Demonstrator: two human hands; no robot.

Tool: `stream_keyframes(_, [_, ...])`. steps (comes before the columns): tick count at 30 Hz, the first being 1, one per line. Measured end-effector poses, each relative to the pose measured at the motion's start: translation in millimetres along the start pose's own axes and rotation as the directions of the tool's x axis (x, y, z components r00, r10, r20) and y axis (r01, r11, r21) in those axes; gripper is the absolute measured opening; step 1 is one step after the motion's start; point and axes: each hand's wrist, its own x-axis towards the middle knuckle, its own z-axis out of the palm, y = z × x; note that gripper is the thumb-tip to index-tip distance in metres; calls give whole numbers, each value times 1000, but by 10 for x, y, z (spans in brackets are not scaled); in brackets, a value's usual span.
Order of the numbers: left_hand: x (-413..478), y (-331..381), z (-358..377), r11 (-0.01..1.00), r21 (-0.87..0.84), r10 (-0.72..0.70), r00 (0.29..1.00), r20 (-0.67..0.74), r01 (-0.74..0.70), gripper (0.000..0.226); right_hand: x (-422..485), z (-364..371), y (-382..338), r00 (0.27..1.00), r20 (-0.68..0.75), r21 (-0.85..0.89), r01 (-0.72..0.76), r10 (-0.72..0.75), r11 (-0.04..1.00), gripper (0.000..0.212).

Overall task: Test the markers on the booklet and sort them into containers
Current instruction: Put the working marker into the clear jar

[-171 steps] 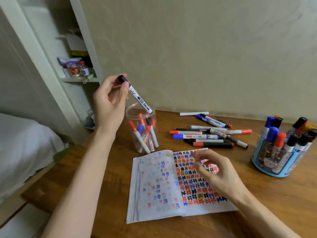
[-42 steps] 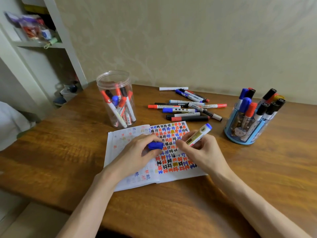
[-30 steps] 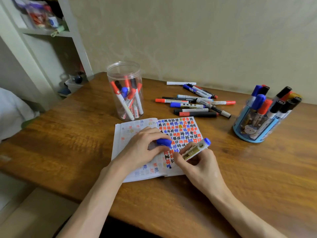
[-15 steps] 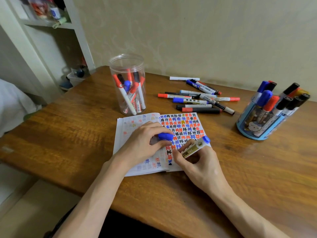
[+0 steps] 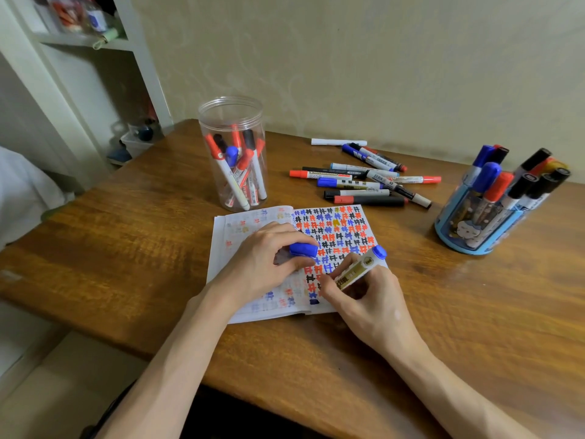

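STEP: testing — right grip (image 5: 373,299) curled round marker (image 5: 357,270), tip toward booklet (image 5: 335,223) | left grip (image 5: 262,267) pinches cap (image 5: 303,249) | NEXT: we expect recapping, sorting.

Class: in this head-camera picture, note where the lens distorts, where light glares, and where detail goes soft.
Head view: wide-angle bending leans the shelf post and the holder outward; a pale sheen lies on the table right of the booklet; the jar rim catches highlights; the shelf clutter at top left is blurred.

marker (image 5: 356,272) tip hidden behind right hand (image 5: 373,299); shelf clutter (image 5: 79,14) blurred, cut off.
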Motion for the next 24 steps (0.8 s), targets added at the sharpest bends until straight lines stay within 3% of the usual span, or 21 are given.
stream_keyframes(6, [-2, -4, 2, 1000, -3, -7, 1000, 2, 7, 34, 16, -4, 29, 998, -57, 38, -4, 6, 999, 16])
stream_keyframes(12, [-3, 5, -1, 1000, 6, -1, 1000, 0, 1, 33, 7, 6, 7, 1000, 9, 0, 3, -3, 1000, 20])
stream_keyframes(17, [-1, 3, -2, 1000, 6, -10, 1000, 0, 10, 34, 21, 3, 43, 997, -74, 37, -13, 16, 999, 15])
stream_keyframes(24, [-15, 13, -18, 997, -75, -33, 999, -8, 32, 39, 6, 6, 4, 999, -53, 7, 7, -7, 1000, 19])
